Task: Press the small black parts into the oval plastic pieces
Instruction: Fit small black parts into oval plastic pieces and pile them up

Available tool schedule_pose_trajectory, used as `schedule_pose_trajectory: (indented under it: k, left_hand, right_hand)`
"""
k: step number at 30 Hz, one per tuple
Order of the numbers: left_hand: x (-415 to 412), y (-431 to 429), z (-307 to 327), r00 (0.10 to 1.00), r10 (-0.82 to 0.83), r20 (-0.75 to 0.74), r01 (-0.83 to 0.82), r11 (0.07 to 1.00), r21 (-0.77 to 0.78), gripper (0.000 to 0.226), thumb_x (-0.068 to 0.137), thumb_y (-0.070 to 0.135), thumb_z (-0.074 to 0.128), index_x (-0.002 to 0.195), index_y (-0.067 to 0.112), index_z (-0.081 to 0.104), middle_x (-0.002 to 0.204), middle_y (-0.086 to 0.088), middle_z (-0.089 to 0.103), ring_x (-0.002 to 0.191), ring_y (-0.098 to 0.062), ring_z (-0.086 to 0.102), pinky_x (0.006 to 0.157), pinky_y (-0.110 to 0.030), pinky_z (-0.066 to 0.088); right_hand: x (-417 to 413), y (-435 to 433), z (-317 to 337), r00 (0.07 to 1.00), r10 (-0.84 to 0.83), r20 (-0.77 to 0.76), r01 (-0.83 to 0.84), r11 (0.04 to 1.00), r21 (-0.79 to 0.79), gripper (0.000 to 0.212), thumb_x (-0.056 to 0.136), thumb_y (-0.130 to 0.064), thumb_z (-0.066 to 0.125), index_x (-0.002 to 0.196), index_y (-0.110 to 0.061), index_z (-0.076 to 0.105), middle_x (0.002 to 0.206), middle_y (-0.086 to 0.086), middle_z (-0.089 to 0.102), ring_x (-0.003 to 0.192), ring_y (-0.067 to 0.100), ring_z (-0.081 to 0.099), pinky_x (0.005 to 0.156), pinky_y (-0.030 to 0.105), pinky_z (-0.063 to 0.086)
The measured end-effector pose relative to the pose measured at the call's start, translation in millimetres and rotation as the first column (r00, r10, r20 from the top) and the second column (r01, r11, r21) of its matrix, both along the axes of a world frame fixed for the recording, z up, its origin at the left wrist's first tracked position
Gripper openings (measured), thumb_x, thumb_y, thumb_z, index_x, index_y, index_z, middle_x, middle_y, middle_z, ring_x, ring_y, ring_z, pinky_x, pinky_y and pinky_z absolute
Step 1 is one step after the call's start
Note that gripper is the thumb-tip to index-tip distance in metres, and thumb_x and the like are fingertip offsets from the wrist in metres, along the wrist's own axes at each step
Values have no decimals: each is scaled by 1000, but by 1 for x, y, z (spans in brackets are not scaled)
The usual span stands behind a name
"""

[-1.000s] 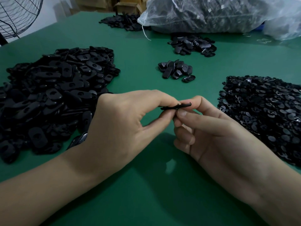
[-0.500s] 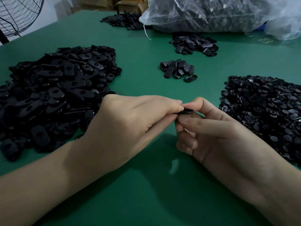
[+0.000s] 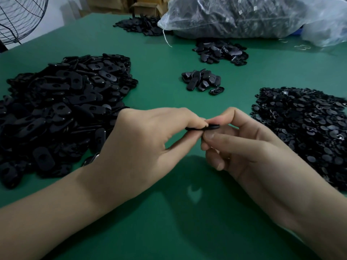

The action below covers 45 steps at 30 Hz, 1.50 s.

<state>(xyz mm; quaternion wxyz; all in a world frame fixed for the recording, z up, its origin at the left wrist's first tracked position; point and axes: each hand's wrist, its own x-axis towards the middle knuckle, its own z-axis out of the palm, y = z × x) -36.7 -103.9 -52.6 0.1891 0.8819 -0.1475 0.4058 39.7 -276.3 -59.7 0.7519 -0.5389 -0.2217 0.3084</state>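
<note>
1. Two bare hands meet above the green table top (image 3: 169, 222), both pinching one flat black oval plastic piece (image 3: 206, 127), which shows edge-on between their fingertips.
2. The left hand (image 3: 146, 139) grips the piece's left end between curled thumb and forefinger.
3. The right hand (image 3: 249, 147) grips the right end, forefinger bent over the top and thumb beneath; its other fingers curl loosely below.
4. Whether a small part sits in the held piece cannot be told.
5. A large heap of black oval plastic pieces (image 3: 56, 109) lies to the left, near the left wrist.
6. A spread of small black round parts (image 3: 304, 128) lies to the right.
7. Beyond the hands sits a small cluster of black ovals (image 3: 202, 81), with a second cluster (image 3: 219, 51) farther back.
8. A clear plastic bag of dark parts (image 3: 244, 15) lies at the far edge.
</note>
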Motion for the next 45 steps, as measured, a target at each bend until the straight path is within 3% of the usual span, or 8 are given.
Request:
schedule_pose_trajectory:
  k: [4,10,14,19,22,27,37,45]
  left_hand:
    - [4,5,-3,992,-21,-124,-2,983,-186,3,89,12,78,91,11,80,89,10,78,85,4,72,79,-14,55]
    - [3,3,-6,937,-164,-308,-22,853,-522,9,84,10,82,84,18,78,80,13,78,77,2,74,76,-12,55]
    - [7,7,-9,887,-286,-363,-18,764,-645,6,85,10,81,87,16,79,83,7,79,79,-8,77,76,-18,58]
    - [12,14,-13,774,-478,-414,-21,635,-772,17,87,17,79,104,19,79,94,0,81,90,-17,78,85,-26,60]
    - [13,17,-16,761,-468,-449,-16,679,-734,38,81,26,84,118,28,75,100,2,80,95,-15,77,91,-24,58]
    - [12,16,-14,798,-399,-451,51,791,-609,66,81,27,84,141,36,59,104,6,77,95,-13,75,93,-26,56]
    - [10,17,-14,851,-315,-420,77,867,-493,49,78,37,84,125,38,69,97,6,75,86,-19,73,79,-36,56]
    - [14,21,-5,944,-162,-286,148,986,-72,46,85,41,82,124,21,71,101,10,66,81,-10,65,71,-27,52]
  right_hand:
    - [0,-2,4,937,-104,332,150,982,-118,10,91,-7,68,93,-1,60,76,11,70,54,20,56,56,23,48]
    - [3,-4,1,746,-84,661,298,929,-218,11,96,-16,68,87,-17,62,74,3,69,52,21,62,54,36,50]
    - [5,-4,0,711,-77,699,327,916,-232,13,97,-17,68,84,-20,64,74,1,70,52,21,63,54,32,50]
    - [9,-5,2,843,-120,525,281,929,-239,19,100,-20,62,82,-14,68,71,5,69,49,21,60,55,23,47]
    - [11,-6,3,921,-149,360,234,950,-206,21,100,-19,59,84,-8,68,69,5,67,49,21,56,54,24,48]
    - [10,-5,5,939,-126,320,198,959,-204,22,101,-17,57,82,-8,67,68,7,63,47,19,52,52,22,46]
    - [5,-2,6,961,-46,272,113,965,-236,18,95,-12,62,78,-13,66,68,7,62,49,19,50,52,27,41]
    - [6,-2,1,950,-21,311,111,955,-276,16,81,-25,66,76,-10,68,58,7,57,48,16,47,49,22,37]
